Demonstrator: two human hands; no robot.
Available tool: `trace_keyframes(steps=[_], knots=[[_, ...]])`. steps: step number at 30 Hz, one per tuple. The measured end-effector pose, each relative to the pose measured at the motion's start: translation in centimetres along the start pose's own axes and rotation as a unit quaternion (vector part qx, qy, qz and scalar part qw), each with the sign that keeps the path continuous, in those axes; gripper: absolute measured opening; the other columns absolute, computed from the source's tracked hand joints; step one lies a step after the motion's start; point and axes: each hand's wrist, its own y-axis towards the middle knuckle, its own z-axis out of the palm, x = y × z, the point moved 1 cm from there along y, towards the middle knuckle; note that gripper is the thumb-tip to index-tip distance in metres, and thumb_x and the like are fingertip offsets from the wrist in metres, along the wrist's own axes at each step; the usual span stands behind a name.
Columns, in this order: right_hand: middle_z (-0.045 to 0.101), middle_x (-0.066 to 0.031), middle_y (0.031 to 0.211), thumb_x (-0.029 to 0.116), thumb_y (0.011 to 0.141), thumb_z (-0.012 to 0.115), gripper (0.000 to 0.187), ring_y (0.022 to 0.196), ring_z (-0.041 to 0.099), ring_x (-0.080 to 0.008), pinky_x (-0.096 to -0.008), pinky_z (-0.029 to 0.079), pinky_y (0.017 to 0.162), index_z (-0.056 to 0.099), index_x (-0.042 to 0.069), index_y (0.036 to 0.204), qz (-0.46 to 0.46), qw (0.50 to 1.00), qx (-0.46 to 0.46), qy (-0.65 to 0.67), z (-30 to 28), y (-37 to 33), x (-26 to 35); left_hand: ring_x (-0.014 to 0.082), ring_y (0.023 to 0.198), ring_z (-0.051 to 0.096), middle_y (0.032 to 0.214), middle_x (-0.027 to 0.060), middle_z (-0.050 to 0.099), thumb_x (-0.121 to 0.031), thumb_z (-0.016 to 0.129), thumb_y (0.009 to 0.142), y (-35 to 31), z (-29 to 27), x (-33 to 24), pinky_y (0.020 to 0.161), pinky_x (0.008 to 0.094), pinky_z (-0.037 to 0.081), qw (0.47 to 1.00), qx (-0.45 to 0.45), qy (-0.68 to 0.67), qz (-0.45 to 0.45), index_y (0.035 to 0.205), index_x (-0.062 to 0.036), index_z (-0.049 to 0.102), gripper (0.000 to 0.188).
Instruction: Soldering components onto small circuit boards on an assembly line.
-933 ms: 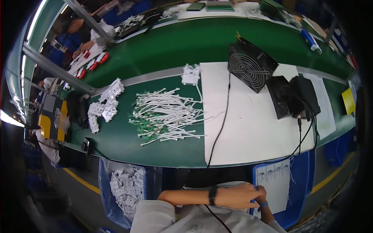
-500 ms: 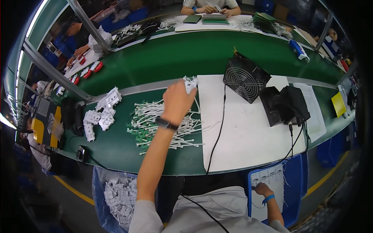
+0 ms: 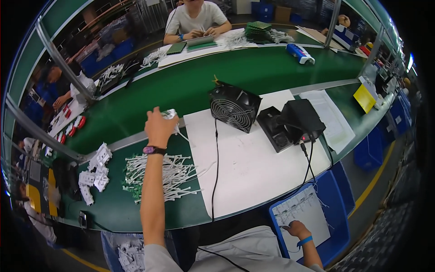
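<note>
My left hand point(image 3: 159, 128) reaches over the far edge of the green bench, wearing a dark wristband. Its fingers are raised and apart beside a white plastic housing point(image 3: 170, 115) at the metal rail, with a white lead trailing from it. The thumb is close to the housing; whether it touches, I cannot tell. Below the forearm lies a heap of white cables with green boards point(image 3: 176, 179). Low at the right, my right hand point(image 3: 297, 230), with a blue wrist strap, is over a white sheet point(image 3: 312, 215) in a blue bin point(image 3: 340, 222). Its fingers look parted, with nothing visible in them.
White housings point(image 3: 96, 174) lie left of the cables. A black fan point(image 3: 233, 106) and a black power unit point(image 3: 303, 120) stand on white board point(image 3: 240, 177). A bag-lined bin point(image 3: 131, 254) sits below the bench. Beyond the green belt point(image 3: 181, 95), a co-worker point(image 3: 197, 22) handles parts.
My view has swung right, so the bench appears shifted left and lower. The left hand's fingers have lifted and spread beside the housing. The right hand's fingers have spread over the sheet.
</note>
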Motion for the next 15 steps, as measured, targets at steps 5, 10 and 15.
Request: trace_keyframes(steps=[5, 10, 15], knots=[[0.071, -0.0273, 0.09, 0.042, 0.095, 0.066, 0.048, 0.086, 0.069, -0.0411, -0.0447, 0.056, 0.077, 0.076, -0.003, 0.083, -0.098, 0.992, -0.017, 0.08, -10.8, -6.5, 6.4, 0.0339, 0.091, 0.069, 0.114, 0.0157, 0.06, -0.034, 0.083, 0.079, -5.2, -9.5, -7.0, 0.076, 0.0412, 0.057, 0.981, -0.005, -0.152, 0.117, 0.117, -0.0023, 0.064, 0.053], [0.064, -0.0166, 0.121, 0.028, 0.081, 0.086, 0.073, 0.084, 0.062, -0.0241, -0.0394, 0.05, 0.073, 0.052, 0.001, 0.139, -0.276, 0.856, -0.205, 0.385, -18.6, -13.1, 14.9, 0.0247, 0.083, 0.066, 0.107, 0.0138, 0.059, -0.029, 0.088, 0.076, -16.6, -10.6, -15.6, 0.067, 0.0333, 0.056, 0.841, 0.244, -0.398, 0.273, 0.11, -0.0013, 0.062, 0.051], [0.062, -0.0197, 0.128, 0.017, 0.078, 0.087, 0.086, 0.11, 0.065, -0.0264, -0.0375, 0.051, 0.092, 0.041, -0.002, 0.148, -0.366, 0.77, -0.37, 0.368, -18.4, -14.2, 16.5, 0.0356, 0.071, 0.065, 0.098, 0.019, 0.058, -0.034, 0.081, 0.085, -27.7, -6.9, -19.8, 0.063, 0.0415, 0.054, 0.792, 0.378, -0.388, 0.281, 0.101, 0.0045, 0.058, 0.047]])
